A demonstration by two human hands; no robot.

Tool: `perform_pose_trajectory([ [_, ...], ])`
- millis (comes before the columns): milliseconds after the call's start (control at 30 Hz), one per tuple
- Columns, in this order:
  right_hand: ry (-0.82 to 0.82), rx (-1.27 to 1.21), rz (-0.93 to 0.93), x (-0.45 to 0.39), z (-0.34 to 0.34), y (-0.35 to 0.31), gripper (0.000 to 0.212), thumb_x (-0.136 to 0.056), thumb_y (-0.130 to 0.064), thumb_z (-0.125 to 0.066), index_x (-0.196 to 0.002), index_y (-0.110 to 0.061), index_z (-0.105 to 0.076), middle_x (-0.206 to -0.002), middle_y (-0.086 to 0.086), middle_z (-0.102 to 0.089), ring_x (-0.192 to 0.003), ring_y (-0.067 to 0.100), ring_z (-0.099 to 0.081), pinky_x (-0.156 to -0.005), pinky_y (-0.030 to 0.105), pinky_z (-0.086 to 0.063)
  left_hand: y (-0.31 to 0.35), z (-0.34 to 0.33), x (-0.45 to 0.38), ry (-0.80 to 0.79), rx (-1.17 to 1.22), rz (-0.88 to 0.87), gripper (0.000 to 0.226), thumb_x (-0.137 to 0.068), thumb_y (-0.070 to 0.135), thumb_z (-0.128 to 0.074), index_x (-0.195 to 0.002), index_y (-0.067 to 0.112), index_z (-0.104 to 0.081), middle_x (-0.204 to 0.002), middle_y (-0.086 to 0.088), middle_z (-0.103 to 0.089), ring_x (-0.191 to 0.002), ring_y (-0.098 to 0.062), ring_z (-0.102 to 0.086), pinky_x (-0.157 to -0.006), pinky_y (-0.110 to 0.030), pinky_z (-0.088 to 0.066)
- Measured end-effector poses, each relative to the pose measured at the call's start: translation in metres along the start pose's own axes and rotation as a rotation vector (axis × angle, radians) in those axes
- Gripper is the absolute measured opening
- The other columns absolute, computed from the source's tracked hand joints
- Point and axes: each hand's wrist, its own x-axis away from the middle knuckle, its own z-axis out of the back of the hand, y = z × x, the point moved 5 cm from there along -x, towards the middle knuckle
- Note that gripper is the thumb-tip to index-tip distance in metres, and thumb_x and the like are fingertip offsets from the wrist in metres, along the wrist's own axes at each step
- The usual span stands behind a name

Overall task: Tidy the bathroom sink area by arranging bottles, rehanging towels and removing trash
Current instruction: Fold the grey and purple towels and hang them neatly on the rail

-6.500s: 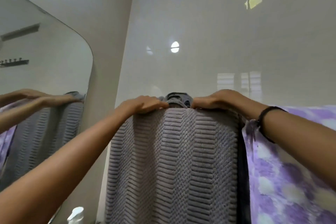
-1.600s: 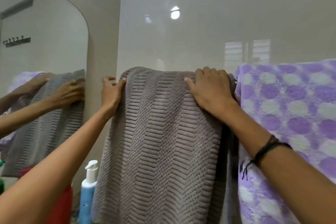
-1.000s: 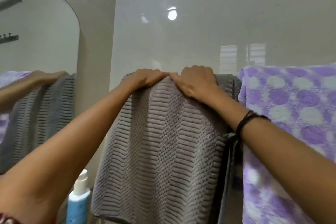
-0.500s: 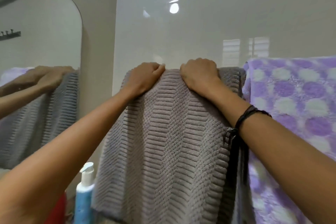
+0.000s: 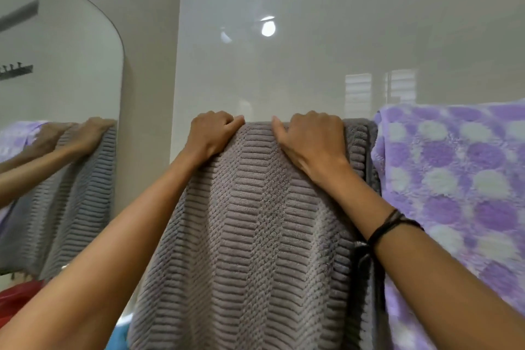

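On the far left a mirror (image 5: 56, 79) shows the arms and the grey cloth again; a red thing (image 5: 17, 297) sits low below it; next comes the left hand (image 5: 211, 135), fingers curled and close together, gripping the top edge of the grey towel (image 5: 255, 236); the towel hangs down the pale wall (image 5: 312, 51) in the middle; the right hand (image 5: 311, 138) grips the same top edge, fingers bent and together, a black band (image 5: 389, 221) on its wrist; just beside it on the right hangs a purple spotted towel (image 5: 454, 179).
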Motion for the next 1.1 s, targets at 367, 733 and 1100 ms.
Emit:
perform_pose_trajectory([
  [367, -0.129, -0.056, 0.041, -0.016, -0.002, 0.006, 0.054, -0.095, -0.041, -0.023, -0.05, -0.014, -0.035, -0.051, 0.001, -0.037, -0.045, 0.017, -0.032, -0.046, 0.026, -0.016, 0.0, -0.014, -0.013, -0.277, -0.209, -0.104, 0.027, -0.097, 0.024, -0.034, -0.106, 0.009, -0.055, -0.107, -0.02, -0.062, -0.095, -0.034, -0.058, -0.069, -0.035, -0.036],
  [733, -0.21, 0.089, 0.172, 0.059, 0.012, -0.001, 0.086, -0.083, -0.065, -0.039, -0.148, -0.019, -0.009, -0.158, 0.01, -0.009, -0.146, 0.025, -0.007, -0.113, 0.058, 0.004, 0.069, -0.002, 0.106, -0.037, 0.054, -0.172, 0.064, -0.086, 0.059, -0.021, -0.145, 0.037, -0.017, -0.157, -0.002, -0.021, -0.145, -0.019, -0.016, -0.116, -0.05, -0.012],
  [1100, -0.061, -0.025, 0.112, 0.097, 0.075, 0.032, 0.034, -0.091, -0.019, -0.044, -0.124, -0.012, -0.051, -0.136, 0.007, -0.05, -0.132, 0.021, -0.04, -0.114, 0.04, -0.024, 0.142, 0.042, 0.127, 0.047, 0.358, -0.105, 0.044, -0.09, 0.023, -0.053, -0.132, 0.017, -0.041, -0.123, -0.007, -0.057, -0.113, -0.02, -0.053, -0.093, -0.036, -0.044],
])
